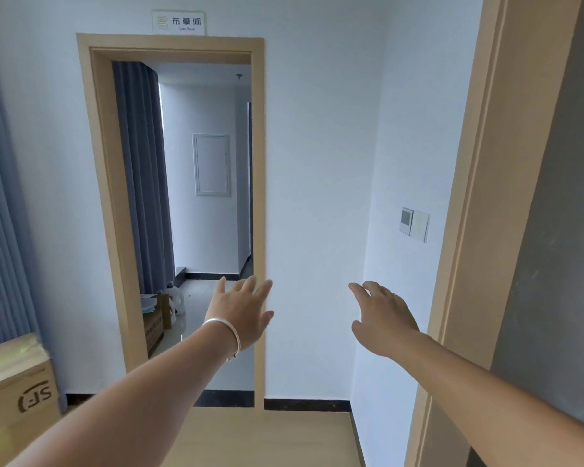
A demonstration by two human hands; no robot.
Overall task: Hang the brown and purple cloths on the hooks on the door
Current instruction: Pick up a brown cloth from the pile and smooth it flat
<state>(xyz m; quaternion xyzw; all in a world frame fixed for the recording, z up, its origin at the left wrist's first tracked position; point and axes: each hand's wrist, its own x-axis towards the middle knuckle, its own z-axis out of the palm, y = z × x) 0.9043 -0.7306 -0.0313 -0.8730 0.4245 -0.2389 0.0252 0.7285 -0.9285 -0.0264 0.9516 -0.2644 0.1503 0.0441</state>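
Both my arms stretch forward into a hallway. My left hand (241,310), with a silver bracelet on the wrist, is spread open with straight fingers and holds nothing. My right hand (381,315) is also open, fingers loosely extended, empty. No brown or purple cloth is in view. No hooks are visible either. A tan wooden door frame (479,197) runs down the right side, with a grey surface (560,230) beside it.
Ahead is an open doorway (196,197) with a tan frame and a sign above it, leading to a tiled room with grey curtains. A cardboard box (17,392) stands at lower left. A wall switch (415,225) sits on the right wall.
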